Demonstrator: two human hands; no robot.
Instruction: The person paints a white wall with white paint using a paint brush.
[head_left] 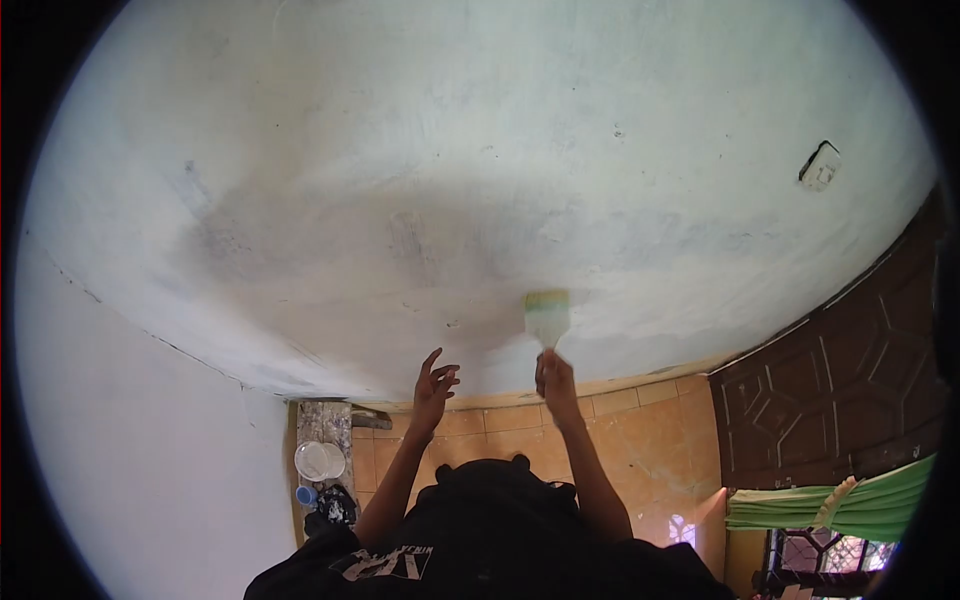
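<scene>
My right hand (556,382) is closed round the handle of a wide paintbrush (547,318), its yellowish bristles pointing up at the wall. Whether the bristles touch the wall is hard to tell. My left hand (436,388) is raised to the left of the brush, fingers apart and holding nothing. In front of both hands rises a pale, whitish-green wall (480,110) with grey smudges and small chipped spots.
A paint-spattered bench (325,421) at the lower left carries a white tub (320,461), a blue cup (306,495) and a dark bag. Orange tiles (640,450) cover the floor. To the right are a wall switch (821,167), a brown door (830,370) and a green curtain (880,500).
</scene>
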